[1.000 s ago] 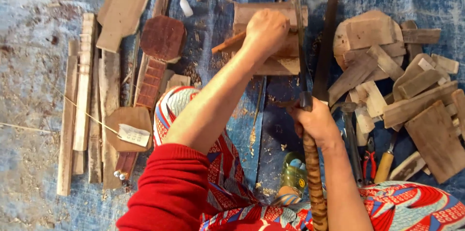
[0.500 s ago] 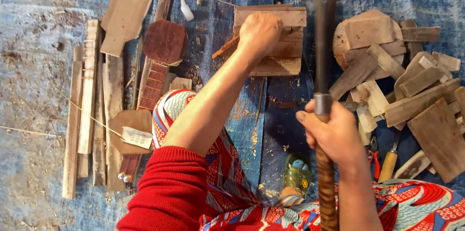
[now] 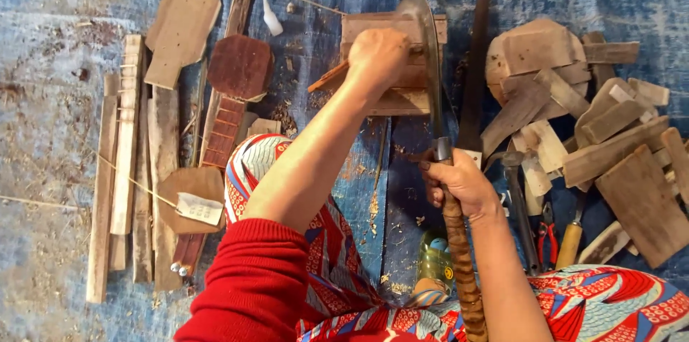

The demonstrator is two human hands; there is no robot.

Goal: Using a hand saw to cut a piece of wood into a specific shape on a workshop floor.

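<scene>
The left hand (image 3: 378,55) closes around a thin wooden stick (image 3: 326,78) on the rough wood block (image 3: 391,62), far centre. The right hand (image 3: 459,183) grips a curved metal blade (image 3: 425,33) by its ribbed handle.

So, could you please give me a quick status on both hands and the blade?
Left hand pressing stick on wood block. Right hand gripping blade, edge at the block. Scrap pile clear to the right.
</scene>
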